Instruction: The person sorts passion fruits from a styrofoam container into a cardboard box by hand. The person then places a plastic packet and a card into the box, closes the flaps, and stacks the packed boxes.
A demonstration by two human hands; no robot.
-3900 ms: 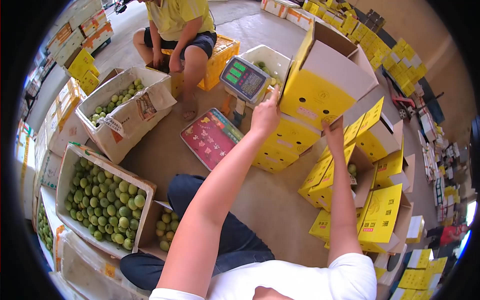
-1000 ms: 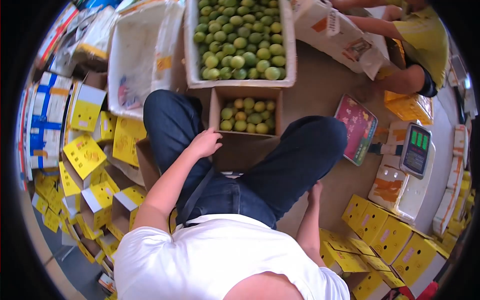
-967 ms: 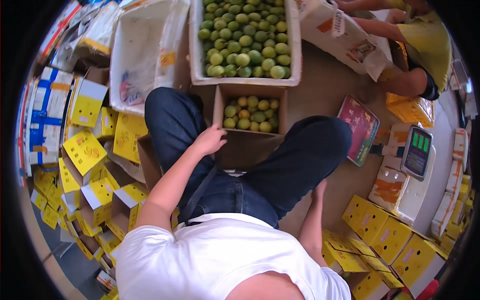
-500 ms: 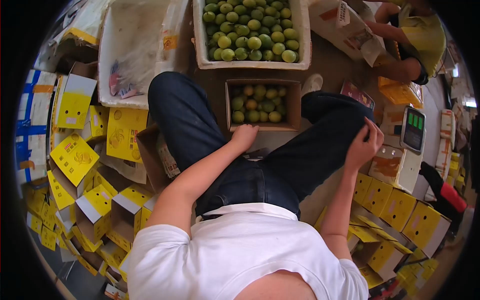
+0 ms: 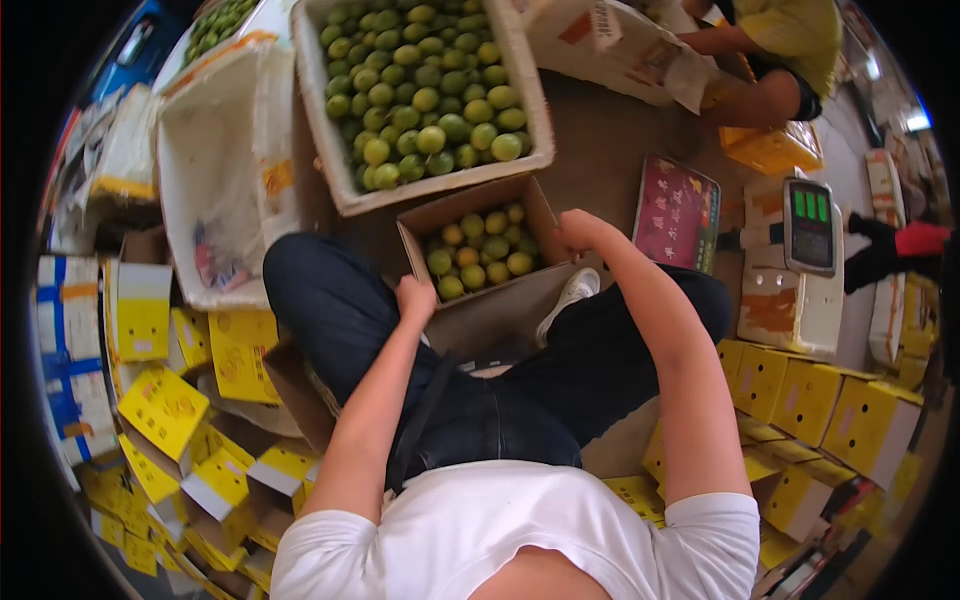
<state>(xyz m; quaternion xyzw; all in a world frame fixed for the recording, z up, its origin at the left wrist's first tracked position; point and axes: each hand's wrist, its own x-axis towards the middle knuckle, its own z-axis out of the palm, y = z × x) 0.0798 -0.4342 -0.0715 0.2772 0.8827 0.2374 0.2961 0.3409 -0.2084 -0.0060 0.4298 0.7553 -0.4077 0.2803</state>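
Between my spread legs stands a small open cardboard box (image 5: 541, 212) with green and yellowish passion fruit (image 5: 485, 248) in it. My left hand (image 5: 415, 298) is closed on the box's near left corner. On the opposite side, my right hand (image 5: 582, 230) grips its right edge, fingers partly hidden by the wall. Just beyond, a white foam crate (image 5: 440, 193) holds many green passion fruit (image 5: 410, 95); the small box sits close against its near side, turned at an angle in view.
Left are a foam box (image 5: 185, 190) and piled yellow cartons (image 5: 165, 410). At right, a scale with a lit display (image 5: 810, 225) stands near a red printed board (image 5: 677, 212) and a row of yellow boxes (image 5: 780, 390). Another person (image 5: 780, 50) sits at upper right.
My right hand has left my right knee and taken hold of the small box's right side. The box now sits turned in view, and my view has shifted and rotated.
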